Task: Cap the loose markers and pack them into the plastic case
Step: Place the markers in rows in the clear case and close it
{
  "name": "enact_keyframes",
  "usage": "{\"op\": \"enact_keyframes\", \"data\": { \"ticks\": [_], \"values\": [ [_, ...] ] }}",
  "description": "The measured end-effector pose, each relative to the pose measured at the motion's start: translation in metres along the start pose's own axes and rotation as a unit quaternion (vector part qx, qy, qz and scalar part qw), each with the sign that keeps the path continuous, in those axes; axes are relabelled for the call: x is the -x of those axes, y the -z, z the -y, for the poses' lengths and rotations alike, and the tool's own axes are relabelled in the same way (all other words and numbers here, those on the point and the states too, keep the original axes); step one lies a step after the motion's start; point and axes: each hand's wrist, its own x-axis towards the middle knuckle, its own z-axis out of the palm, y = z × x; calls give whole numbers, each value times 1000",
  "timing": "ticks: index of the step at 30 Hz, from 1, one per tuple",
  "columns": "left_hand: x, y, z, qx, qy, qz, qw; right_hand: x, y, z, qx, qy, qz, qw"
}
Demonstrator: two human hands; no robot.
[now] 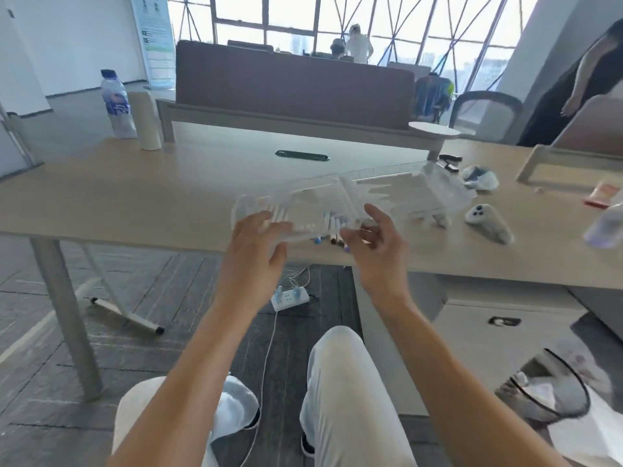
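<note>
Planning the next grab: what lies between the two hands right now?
In the head view, the near edge of the clear plastic case with markers in it lies between the left hand and the right hand.

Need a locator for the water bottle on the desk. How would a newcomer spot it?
Start at the long wooden desk and go to its far left corner. The water bottle stands upright there, clear plastic with a blue cap and a blue label. Its only close neighbour is a plain pale paper roll just to its right, which is opaque and has no cap.
</note>
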Motion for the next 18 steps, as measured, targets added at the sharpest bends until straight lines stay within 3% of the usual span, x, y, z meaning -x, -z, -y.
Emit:
{"op": "enact_keyframes", "data": {
  "ticks": [10, 14, 18],
  "values": [
    [62, -7, -23, 32, -67, 10, 997, 94, 81, -26, 153, 13, 28, 988],
    [81, 3, -15, 24, -56, 14, 998, 113, 101, -32, 334, 60, 41, 940],
    [95, 11, -1, 23, -53, 12, 998, 118, 122, -34, 443, 143, -27, 884]
  ]
}}
